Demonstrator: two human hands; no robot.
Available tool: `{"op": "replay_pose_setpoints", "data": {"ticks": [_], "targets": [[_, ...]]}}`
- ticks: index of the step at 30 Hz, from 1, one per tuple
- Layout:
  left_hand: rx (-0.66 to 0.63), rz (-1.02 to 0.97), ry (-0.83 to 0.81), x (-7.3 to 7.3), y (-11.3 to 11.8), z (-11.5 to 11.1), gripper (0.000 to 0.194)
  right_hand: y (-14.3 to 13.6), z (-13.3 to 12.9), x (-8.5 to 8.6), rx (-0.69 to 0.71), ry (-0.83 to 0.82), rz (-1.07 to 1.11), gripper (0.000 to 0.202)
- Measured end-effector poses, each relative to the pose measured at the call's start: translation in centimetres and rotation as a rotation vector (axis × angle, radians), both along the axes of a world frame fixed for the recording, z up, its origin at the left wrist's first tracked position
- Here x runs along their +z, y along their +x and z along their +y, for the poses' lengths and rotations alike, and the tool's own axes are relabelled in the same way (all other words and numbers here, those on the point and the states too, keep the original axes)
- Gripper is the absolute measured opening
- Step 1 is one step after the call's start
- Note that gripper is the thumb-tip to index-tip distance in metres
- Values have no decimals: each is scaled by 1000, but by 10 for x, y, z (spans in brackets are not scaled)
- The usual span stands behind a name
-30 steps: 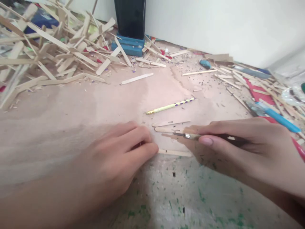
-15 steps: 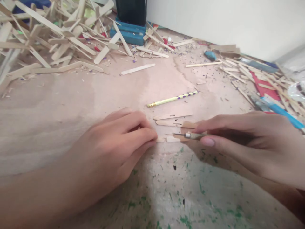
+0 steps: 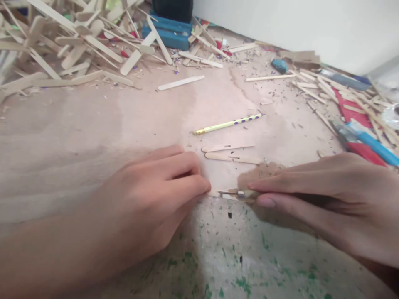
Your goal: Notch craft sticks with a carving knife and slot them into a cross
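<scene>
My left hand (image 3: 162, 195) presses the left end of a small wooden stick piece (image 3: 230, 197) against the table with closed fingers. In my right hand (image 3: 318, 199) is a thin craft knife (image 3: 241, 194), pinched between thumb and fingers, its narrow tip at a notch in the piece. Just beyond lie two cut stick pieces, an upper one (image 3: 218, 148) and a lower one (image 3: 221, 156), each with a small slot. A yellow pencil with purple dots (image 3: 229, 123) rests farther back.
A heap of wooden sticks (image 3: 77, 41) fills the back left, beside a blue block (image 3: 170, 33) under a black object. One stick (image 3: 181, 83) lies alone mid-table. At the right are thin strips, red pieces and a blue cutter (image 3: 377, 145). Green flecks mark the front surface.
The knife tip has come down and left onto the stick piece. The view has shifted slightly, and both hands and the piece appear lower in it.
</scene>
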State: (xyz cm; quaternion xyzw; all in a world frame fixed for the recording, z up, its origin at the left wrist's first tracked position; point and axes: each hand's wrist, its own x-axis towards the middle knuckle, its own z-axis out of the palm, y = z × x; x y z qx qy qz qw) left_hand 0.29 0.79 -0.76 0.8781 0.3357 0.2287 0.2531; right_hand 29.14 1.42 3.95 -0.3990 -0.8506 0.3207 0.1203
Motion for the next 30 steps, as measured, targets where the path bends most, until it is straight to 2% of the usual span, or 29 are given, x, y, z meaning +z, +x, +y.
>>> {"op": "replay_pose_setpoints", "data": {"ticks": [7, 14, 19, 30], "targets": [[-6, 0, 15, -1, 0, -1, 31, -1, -2, -5, -24, -92, 61, 17], [-16, 13, 6, 1, 2, 0, 30, 2, -3, -8, -43, -73, 59, 30], [-29, 25, -9, 0, 0, 3, 32, 0, -4, -8, -89, -46, 15, 26], [-30, 29, -18, 3, 0, 3, 32, 3, -2, -6, -54, -28, 9, 23]]}}
